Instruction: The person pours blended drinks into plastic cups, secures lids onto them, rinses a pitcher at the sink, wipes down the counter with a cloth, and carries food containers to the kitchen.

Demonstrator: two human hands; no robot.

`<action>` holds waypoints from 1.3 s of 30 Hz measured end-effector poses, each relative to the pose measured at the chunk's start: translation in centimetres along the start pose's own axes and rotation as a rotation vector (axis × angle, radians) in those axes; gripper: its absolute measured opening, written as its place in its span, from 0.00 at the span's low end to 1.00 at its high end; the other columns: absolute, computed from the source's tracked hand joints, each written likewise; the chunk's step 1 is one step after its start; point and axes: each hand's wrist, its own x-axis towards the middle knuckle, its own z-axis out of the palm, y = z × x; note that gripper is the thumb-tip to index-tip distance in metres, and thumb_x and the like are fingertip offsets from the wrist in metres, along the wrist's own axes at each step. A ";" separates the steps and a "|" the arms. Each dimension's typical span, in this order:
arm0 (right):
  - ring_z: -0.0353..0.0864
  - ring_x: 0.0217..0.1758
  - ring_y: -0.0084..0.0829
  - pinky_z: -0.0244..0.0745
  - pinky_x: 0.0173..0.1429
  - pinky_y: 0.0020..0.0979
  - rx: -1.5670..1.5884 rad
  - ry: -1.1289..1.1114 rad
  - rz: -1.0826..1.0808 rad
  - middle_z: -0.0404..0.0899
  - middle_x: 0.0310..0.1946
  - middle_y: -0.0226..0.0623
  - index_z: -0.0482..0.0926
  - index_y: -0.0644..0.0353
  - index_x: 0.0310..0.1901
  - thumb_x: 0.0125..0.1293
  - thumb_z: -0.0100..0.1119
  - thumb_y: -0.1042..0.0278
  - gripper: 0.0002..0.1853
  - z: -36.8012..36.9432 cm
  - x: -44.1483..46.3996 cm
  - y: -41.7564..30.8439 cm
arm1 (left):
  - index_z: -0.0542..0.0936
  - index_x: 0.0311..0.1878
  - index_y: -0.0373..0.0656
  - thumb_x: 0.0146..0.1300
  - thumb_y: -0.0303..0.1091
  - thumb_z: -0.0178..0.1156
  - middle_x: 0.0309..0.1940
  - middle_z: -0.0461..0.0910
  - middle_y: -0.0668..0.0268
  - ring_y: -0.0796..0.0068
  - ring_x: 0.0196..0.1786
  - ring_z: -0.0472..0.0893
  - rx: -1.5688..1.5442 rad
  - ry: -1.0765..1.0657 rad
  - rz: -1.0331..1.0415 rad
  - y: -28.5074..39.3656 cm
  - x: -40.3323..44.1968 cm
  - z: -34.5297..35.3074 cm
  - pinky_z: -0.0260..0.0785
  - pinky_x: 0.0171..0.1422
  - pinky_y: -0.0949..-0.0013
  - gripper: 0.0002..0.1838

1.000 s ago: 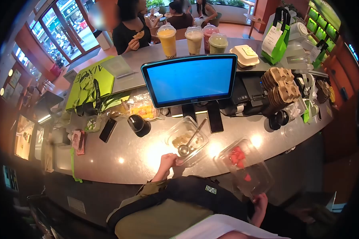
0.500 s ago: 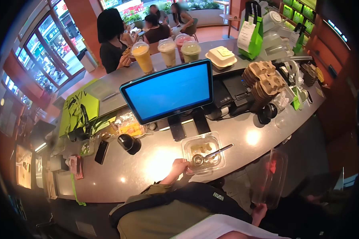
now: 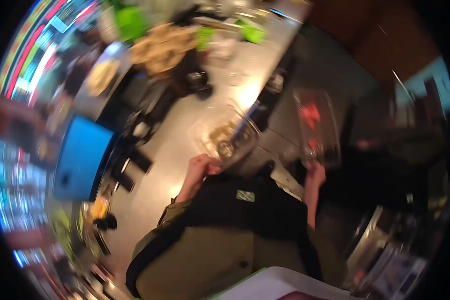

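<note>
My left hand (image 3: pixel 200 167) grips the near corner of a clear plastic container (image 3: pixel 251 141) by the counter's edge. Inside it are pale yellowish-green pieces and a metal spoon (image 3: pixel 225 148) with a round bowl, its long handle leaning over the far side. Off the counter to the right, my right hand (image 3: pixel 315 174) is closed on the near end of a long clear plastic container (image 3: pixel 329 117). Some red pieces (image 3: pixel 311 115) show in that one. Motion blur hides whether the left container rests on the counter or is lifted.
The steel counter (image 3: pixel 157 187) runs diagonally on my left. Along it stand a blue-lit screen (image 3: pixel 82 157), a stack of cardboard cup carriers (image 3: pixel 162 47) and a pale takeaway box (image 3: pixel 102 77). Dark floor tiles (image 3: pixel 280 135) lie between the counter and the right container.
My view has swung to the right, so the screen now sits at far left. Both hands still hold their containers; the right one appears higher in view and closer to the left one.
</note>
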 end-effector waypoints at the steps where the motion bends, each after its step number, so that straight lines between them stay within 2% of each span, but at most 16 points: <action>1: 0.74 0.22 0.27 0.74 0.28 0.29 -0.057 0.080 -0.009 0.72 0.21 0.32 0.72 0.59 0.25 0.51 0.57 0.80 0.05 2.0 0.5 -2.3 | 0.79 0.31 0.36 0.59 0.27 0.58 0.20 0.78 0.63 0.75 0.25 0.81 -0.034 -0.010 -0.019 0.6 1.6 3.3 0.73 0.31 0.77 0.05; 2: 0.73 0.20 0.26 0.73 0.26 0.28 -0.061 0.112 -0.011 0.71 0.19 0.32 0.71 0.59 0.24 0.50 0.57 0.81 0.06 3.2 1.3 -4.2 | 0.76 0.28 0.39 0.60 0.29 0.59 0.21 0.77 0.66 0.74 0.28 0.82 -0.053 0.006 -0.105 1.0 4.0 6.2 0.73 0.32 0.77 0.07; 6: 0.72 0.17 0.26 0.70 0.23 0.25 -0.074 0.065 -0.129 0.69 0.16 0.31 0.68 0.58 0.22 0.48 0.57 0.82 0.08 5.6 10.6 -8.5 | 0.73 0.26 0.43 0.61 0.31 0.61 0.22 0.75 0.68 0.72 0.34 0.83 -0.102 -0.034 -0.142 3.2 12.7 18.0 0.72 0.33 0.77 0.10; 9: 0.72 0.17 0.25 0.70 0.23 0.24 -0.027 0.083 -0.036 0.69 0.16 0.30 0.67 0.58 0.22 0.49 0.56 0.82 0.09 7.4 15.1 -12.0 | 0.73 0.27 0.44 0.61 0.32 0.61 0.23 0.76 0.67 0.73 0.33 0.83 -0.055 -0.181 -0.077 4.2 18.9 23.6 0.71 0.33 0.79 0.09; 10: 0.76 0.16 0.29 0.67 0.21 0.24 -0.028 0.083 0.010 0.72 0.16 0.32 0.67 0.59 0.22 0.51 0.56 0.81 0.08 7.8 16.7 -12.3 | 0.73 0.27 0.44 0.61 0.32 0.61 0.24 0.77 0.66 0.73 0.32 0.82 -0.045 -0.168 -0.090 4.8 20.6 25.8 0.71 0.33 0.79 0.09; 16: 0.73 0.14 0.27 0.64 0.18 0.25 0.138 0.206 0.212 0.70 0.14 0.33 0.63 0.55 0.20 0.47 0.57 0.83 0.13 9.3 27.1 -12.8 | 0.74 0.29 0.44 0.60 0.31 0.61 0.27 0.83 0.63 0.77 0.30 0.82 0.073 -0.148 -0.130 7.9 33.4 38.7 0.70 0.32 0.79 0.06; 19: 0.71 0.13 0.28 0.63 0.17 0.26 0.071 0.279 0.238 0.68 0.12 0.32 0.60 0.53 0.20 0.45 0.58 0.84 0.16 9.7 34.9 -13.7 | 0.74 0.30 0.43 0.60 0.30 0.60 0.27 0.81 0.66 0.74 0.35 0.83 0.152 -0.178 -0.141 8.3 42.2 45.2 0.74 0.41 0.72 0.06; 20: 0.70 0.11 0.28 0.62 0.15 0.26 0.130 0.316 0.222 0.67 0.11 0.32 0.58 0.52 0.19 0.46 0.57 0.84 0.18 10.0 38.0 -13.9 | 0.74 0.30 0.41 0.61 0.29 0.58 0.29 0.82 0.61 0.73 0.32 0.83 0.199 -0.198 -0.110 7.6 46.2 46.8 0.74 0.37 0.74 0.05; 21: 0.71 0.11 0.28 0.62 0.14 0.25 0.061 0.319 0.237 0.67 0.12 0.32 0.59 0.52 0.19 0.47 0.57 0.85 0.18 9.7 41.1 -14.7 | 0.74 0.32 0.38 0.64 0.27 0.53 0.32 0.82 0.56 0.71 0.30 0.83 0.254 -0.267 -0.059 6.7 50.7 48.2 0.74 0.34 0.74 0.05; 23: 0.72 0.11 0.28 0.66 0.14 0.24 0.071 0.367 0.189 0.68 0.12 0.32 0.59 0.52 0.19 0.48 0.56 0.85 0.17 9.4 46.1 -16.8 | 0.74 0.29 0.38 0.59 0.25 0.55 0.31 0.82 0.57 0.71 0.26 0.82 0.106 -0.251 -0.090 9.4 54.5 55.3 0.76 0.33 0.73 0.04; 24: 0.72 0.12 0.26 0.71 0.16 0.25 0.075 0.406 0.140 0.69 0.13 0.31 0.63 0.55 0.20 0.50 0.54 0.84 0.13 10.4 48.0 -18.9 | 0.73 0.29 0.37 0.60 0.24 0.52 0.32 0.82 0.55 0.68 0.27 0.82 0.148 -0.291 -0.099 10.9 57.1 58.6 0.78 0.36 0.70 0.04; 27: 0.72 0.13 0.24 0.75 0.18 0.26 0.001 0.597 0.092 0.69 0.14 0.30 0.69 0.58 0.22 0.52 0.53 0.83 0.08 12.1 53.6 -25.1 | 0.73 0.28 0.39 0.61 0.24 0.51 0.36 0.83 0.51 0.67 0.29 0.83 0.197 -0.442 -0.110 15.4 63.9 68.4 0.78 0.35 0.71 0.05; 29: 0.73 0.16 0.22 0.71 0.19 0.26 -0.013 0.630 0.065 0.71 0.17 0.29 0.72 0.61 0.26 0.50 0.54 0.83 0.05 12.2 58.1 -27.4 | 0.71 0.27 0.41 0.62 0.26 0.50 0.40 0.82 0.49 0.69 0.30 0.83 0.211 -0.581 -0.099 17.8 68.5 75.0 0.79 0.36 0.71 0.07; 32: 0.74 0.18 0.23 0.66 0.20 0.25 0.053 0.639 0.087 0.72 0.17 0.29 0.71 0.61 0.27 0.45 0.55 0.84 0.08 14.1 65.7 -30.7 | 0.71 0.26 0.42 0.63 0.26 0.50 0.33 0.82 0.57 0.71 0.31 0.81 0.232 -0.624 -0.160 20.0 74.1 85.5 0.78 0.40 0.73 0.08; 36: 0.76 0.15 0.31 0.71 0.19 0.26 0.311 0.600 0.128 0.73 0.16 0.36 0.66 0.58 0.22 0.48 0.57 0.82 0.10 19.8 79.0 -34.6 | 0.73 0.31 0.38 0.61 0.24 0.54 0.30 0.80 0.60 0.72 0.32 0.81 0.125 -0.720 -0.338 19.0 83.9 97.0 0.77 0.41 0.76 0.03; 39: 0.73 0.12 0.29 0.65 0.14 0.24 0.402 0.483 0.220 0.74 0.16 0.38 0.67 0.60 0.25 0.49 0.59 0.82 0.09 21.9 92.0 -36.8 | 0.75 0.33 0.36 0.59 0.23 0.55 0.28 0.79 0.61 0.73 0.32 0.81 0.119 -0.576 -0.344 19.0 87.9 106.1 0.76 0.39 0.78 0.01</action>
